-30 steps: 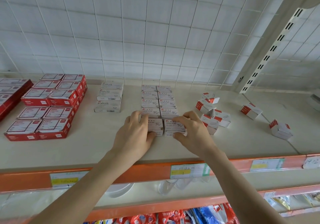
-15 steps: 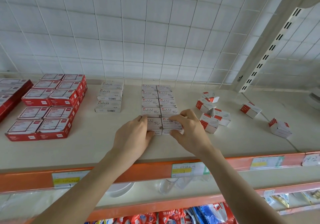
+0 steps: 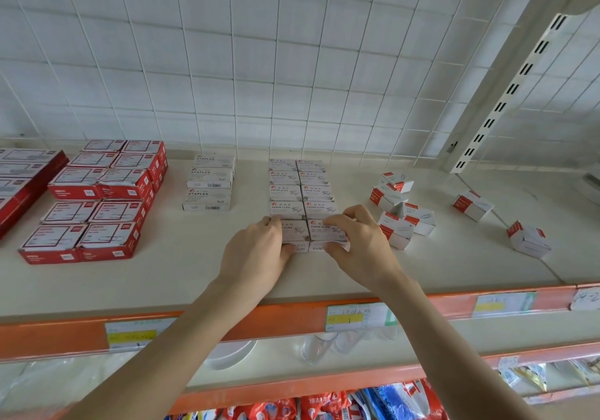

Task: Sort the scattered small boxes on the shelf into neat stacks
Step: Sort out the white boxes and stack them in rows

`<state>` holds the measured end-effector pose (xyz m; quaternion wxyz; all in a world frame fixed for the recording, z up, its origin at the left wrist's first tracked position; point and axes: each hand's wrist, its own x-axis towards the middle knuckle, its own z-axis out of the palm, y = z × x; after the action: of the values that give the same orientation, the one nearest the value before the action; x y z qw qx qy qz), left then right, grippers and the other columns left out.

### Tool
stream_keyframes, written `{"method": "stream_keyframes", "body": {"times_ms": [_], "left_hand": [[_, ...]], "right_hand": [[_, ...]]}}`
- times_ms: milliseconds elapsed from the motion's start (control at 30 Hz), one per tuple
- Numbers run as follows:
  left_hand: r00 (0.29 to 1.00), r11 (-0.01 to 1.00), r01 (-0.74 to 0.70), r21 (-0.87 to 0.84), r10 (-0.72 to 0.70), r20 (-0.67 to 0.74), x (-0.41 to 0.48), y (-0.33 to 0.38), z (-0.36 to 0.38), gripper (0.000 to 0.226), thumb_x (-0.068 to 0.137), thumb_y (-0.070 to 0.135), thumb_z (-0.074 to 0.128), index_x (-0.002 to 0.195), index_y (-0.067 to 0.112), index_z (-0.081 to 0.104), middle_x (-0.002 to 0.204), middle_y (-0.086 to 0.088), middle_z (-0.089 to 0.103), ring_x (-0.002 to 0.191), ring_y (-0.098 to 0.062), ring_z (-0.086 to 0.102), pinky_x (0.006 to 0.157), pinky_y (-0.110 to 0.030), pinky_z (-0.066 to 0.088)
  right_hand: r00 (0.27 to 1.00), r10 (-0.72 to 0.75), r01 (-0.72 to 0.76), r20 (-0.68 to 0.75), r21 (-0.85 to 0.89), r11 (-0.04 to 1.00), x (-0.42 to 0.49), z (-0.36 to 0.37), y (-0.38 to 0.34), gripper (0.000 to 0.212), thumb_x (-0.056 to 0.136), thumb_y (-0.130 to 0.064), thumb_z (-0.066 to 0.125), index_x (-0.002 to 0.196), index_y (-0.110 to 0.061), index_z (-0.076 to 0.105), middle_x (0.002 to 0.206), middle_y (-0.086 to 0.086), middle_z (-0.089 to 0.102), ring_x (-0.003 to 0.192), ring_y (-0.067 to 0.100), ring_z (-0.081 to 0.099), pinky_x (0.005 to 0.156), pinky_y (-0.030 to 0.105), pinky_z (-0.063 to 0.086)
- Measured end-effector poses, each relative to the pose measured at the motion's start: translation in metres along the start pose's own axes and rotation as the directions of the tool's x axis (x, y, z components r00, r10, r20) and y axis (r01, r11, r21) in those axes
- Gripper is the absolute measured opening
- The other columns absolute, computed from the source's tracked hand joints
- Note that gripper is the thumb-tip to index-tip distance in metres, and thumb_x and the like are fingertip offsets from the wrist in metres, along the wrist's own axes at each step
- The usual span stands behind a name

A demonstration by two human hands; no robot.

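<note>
White paper-clip boxes [image 3: 302,192] lie in two neat columns on the cream shelf [image 3: 168,257]. My left hand [image 3: 256,254] grips the front left paper-clip box [image 3: 296,229], and my right hand [image 3: 363,247] grips the front right paper-clip box [image 3: 324,231]. Both front boxes touch the row behind them. To the right, several red-and-white small boxes [image 3: 399,215] lie scattered, with two more [image 3: 472,205] [image 3: 529,240] farther right.
Staples boxes [image 3: 211,182] stand in a column to the left. Red boxes [image 3: 97,199] fill the far left. A wire grid wall backs the shelf. An orange price rail [image 3: 292,315] runs along the front edge. A slotted upright [image 3: 506,95] rises at the right.
Both hands have pushed the two front paper-clip boxes back a little, closing the gap to the row behind.
</note>
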<state>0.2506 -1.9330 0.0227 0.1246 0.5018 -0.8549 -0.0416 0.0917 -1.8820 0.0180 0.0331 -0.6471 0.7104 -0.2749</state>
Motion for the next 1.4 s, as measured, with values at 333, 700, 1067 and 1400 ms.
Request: {"method": "stream_keyframes", "body": {"times_ms": [333, 700, 1067, 1400], "left_hand": [[0.988, 0.994, -0.104, 0.013, 0.105, -0.115, -0.005, -0.006, 0.001, 0.043, 0.072, 0.033, 0.074, 0.104, 0.004, 0.064, 0.116, -0.013, 0.061, 0.103, -0.035, 0.06, 0.072, -0.041, 0.052], [0.924, 0.934, -0.355, -0.033, 0.345, -0.166, 0.009, 0.05, 0.012, 0.039, 0.06, 0.032, 0.081, 0.089, 0.008, 0.069, 0.093, -0.011, 0.067, 0.087, -0.032, 0.065, 0.062, -0.038, 0.055], [0.968, 0.952, -0.251, -0.172, 0.252, -0.021, 0.046, 0.155, 0.026, 0.069, 0.088, 0.058, 0.039, 0.145, 0.023, 0.025, 0.15, -0.007, 0.024, 0.138, -0.026, 0.023, 0.107, -0.041, 0.03], [0.982, 0.966, 0.116, -0.23, -0.077, 0.17, 0.097, 0.195, 0.048, 0.075, 0.084, 0.063, 0.043, 0.146, 0.035, 0.012, 0.156, -0.004, -0.001, 0.142, -0.032, 0.007, 0.108, -0.046, 0.024]], "right_hand": [[1.0, -0.022, 0.022, -0.02, -0.018, 1.0, -0.003, 0.001, 0.0, 0.042, 0.079, -0.014, 0.067, 0.12, -0.008, 0.058, 0.112, 0.013, 0.05, 0.097, 0.031, 0.054, 0.081, 0.034, 0.048], [0.974, 0.082, -0.088, -0.21, -0.022, 0.996, -0.022, -0.035, 0.053, 0.032, 0.071, -0.017, 0.06, 0.1, -0.006, 0.068, 0.099, 0.016, 0.061, 0.088, 0.039, 0.056, 0.076, 0.031, 0.04], [0.912, 0.374, -0.408, -0.17, -0.258, 0.876, -0.033, -0.103, 0.163, 0.044, 0.087, -0.034, 0.053, 0.129, -0.022, 0.048, 0.134, 0.007, 0.039, 0.124, 0.031, 0.029, 0.101, 0.043, 0.026], [0.896, 0.442, -0.425, 0.042, -0.208, 0.881, -0.018, -0.137, 0.228, 0.06, 0.087, -0.036, 0.049, 0.141, -0.032, 0.022, 0.148, 0.006, 0.018, 0.131, 0.036, 0.023, 0.102, 0.046, 0.031]]}}
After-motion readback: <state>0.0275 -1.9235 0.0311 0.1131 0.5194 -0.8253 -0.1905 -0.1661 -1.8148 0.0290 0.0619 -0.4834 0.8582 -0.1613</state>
